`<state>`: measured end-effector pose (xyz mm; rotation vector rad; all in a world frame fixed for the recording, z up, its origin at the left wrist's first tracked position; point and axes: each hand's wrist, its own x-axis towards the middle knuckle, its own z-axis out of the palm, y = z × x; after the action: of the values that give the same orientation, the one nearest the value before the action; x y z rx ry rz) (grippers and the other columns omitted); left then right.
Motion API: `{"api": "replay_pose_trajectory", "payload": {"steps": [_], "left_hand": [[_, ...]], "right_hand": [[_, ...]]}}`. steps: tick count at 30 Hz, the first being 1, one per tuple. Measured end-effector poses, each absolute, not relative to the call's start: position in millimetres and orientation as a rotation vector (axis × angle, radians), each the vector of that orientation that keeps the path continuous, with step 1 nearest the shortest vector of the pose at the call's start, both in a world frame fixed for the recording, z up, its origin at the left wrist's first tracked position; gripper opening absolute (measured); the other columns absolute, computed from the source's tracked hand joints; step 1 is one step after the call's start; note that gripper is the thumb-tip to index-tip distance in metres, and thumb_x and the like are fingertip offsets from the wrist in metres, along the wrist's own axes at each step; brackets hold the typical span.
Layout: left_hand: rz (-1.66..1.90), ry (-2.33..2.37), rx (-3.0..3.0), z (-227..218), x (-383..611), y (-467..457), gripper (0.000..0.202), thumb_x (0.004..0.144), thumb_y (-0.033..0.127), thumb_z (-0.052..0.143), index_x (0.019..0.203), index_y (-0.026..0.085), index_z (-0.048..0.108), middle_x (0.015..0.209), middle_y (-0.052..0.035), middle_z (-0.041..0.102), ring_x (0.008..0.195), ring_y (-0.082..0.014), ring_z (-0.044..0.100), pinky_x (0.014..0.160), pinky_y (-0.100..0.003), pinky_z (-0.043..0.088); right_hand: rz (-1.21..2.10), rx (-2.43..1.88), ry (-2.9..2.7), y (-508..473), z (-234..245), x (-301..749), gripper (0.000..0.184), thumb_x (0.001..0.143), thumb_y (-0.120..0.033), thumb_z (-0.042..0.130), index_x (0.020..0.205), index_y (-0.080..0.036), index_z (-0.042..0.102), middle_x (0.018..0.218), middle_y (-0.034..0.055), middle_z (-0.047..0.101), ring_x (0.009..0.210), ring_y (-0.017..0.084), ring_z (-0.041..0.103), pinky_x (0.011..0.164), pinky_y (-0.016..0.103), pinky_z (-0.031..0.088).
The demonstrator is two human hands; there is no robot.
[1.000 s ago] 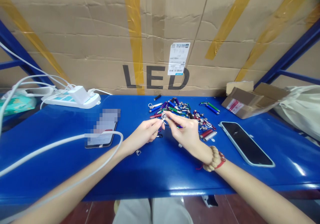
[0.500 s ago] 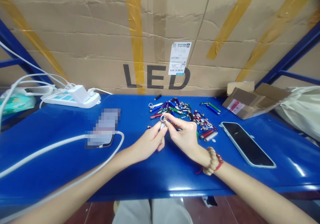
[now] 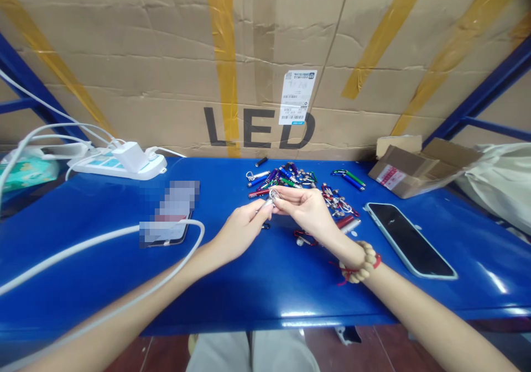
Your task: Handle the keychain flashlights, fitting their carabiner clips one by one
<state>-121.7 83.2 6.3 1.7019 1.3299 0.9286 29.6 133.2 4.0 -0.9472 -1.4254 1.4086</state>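
Note:
Over the middle of the blue table [image 3: 232, 294], both hands meet around a small silver keychain flashlight [image 3: 272, 195] with a ring-shaped clip at its top. My left hand [image 3: 240, 229] pinches its body between thumb and fingers, which hide most of it. At the clip end, my right hand [image 3: 312, 213] has its fingers closed on the piece. Behind the hands lies a pile of small coloured flashlights and clips [image 3: 290, 174]. A red flashlight [image 3: 258, 193] lies just beyond the fingertips. Beneath my right wrist a red clip [image 3: 299, 234] shows partly.
To the right lie a phone [image 3: 410, 239] and an opened small carton [image 3: 409, 167]. On the left are another phone [image 3: 178, 234], a white cable [image 3: 103, 234] and a power strip [image 3: 99, 166]. A large cardboard box [image 3: 166, 73] stands along the back.
The silver flashlight has tilted from nearly upright to a slant. My right hand has turned flatter, with its wrist slightly right, uncovering the red clip below. My left hand has shifted slightly up.

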Motion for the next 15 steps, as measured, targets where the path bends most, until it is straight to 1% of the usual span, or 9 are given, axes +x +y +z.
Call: {"api": "replay_pose_trajectory", "payload": {"steps": [4,6,11,15], "left_hand": [[0.916,1.344,1.696,13,-124,83,0.033,0.089,0.042,0.035,0.072,0.017,0.048,0.049,0.0074,0.032,0.047,-0.0086,0.029,0.049,-0.021,0.025],[0.887,1.303,1.650,15,-124,83,0.033,0.089,0.042,0.036,0.072,0.017,0.049,0.047,0.0078,0.031,0.045,-0.0081,0.027,0.048,-0.021,0.024],[0.821,1.170,1.427,19,-124,84,0.031,0.089,0.040,0.038,0.074,0.016,0.049,0.041,0.0099,0.024,0.040,-0.0059,0.018,0.042,-0.019,0.017],[0.734,1.048,1.261,24,-131,85,0.030,0.089,0.042,0.040,0.076,0.016,0.049,0.040,0.0110,0.018,0.038,-0.0047,0.010,0.039,-0.019,0.010]], "right_hand": [[1.345,-0.921,-1.496,134,5,32,0.033,0.065,-0.025,0.072,0.096,-0.012,0.072,0.086,0.0068,0.073,0.067,0.018,0.070,0.070,0.034,0.060],[1.245,-0.914,-1.559,133,3,32,0.030,0.069,-0.023,0.068,0.097,-0.012,0.072,0.087,0.0064,0.073,0.070,0.020,0.070,0.070,0.034,0.060],[0.716,-0.930,-1.782,128,-1,34,0.022,0.075,-0.018,0.062,0.095,-0.017,0.073,0.090,0.0026,0.073,0.082,0.023,0.070,0.075,0.032,0.058],[0.383,-0.839,-1.878,126,-3,34,0.022,0.078,-0.017,0.060,0.096,-0.019,0.073,0.091,0.0021,0.072,0.077,0.020,0.071,0.071,0.027,0.059]]}}
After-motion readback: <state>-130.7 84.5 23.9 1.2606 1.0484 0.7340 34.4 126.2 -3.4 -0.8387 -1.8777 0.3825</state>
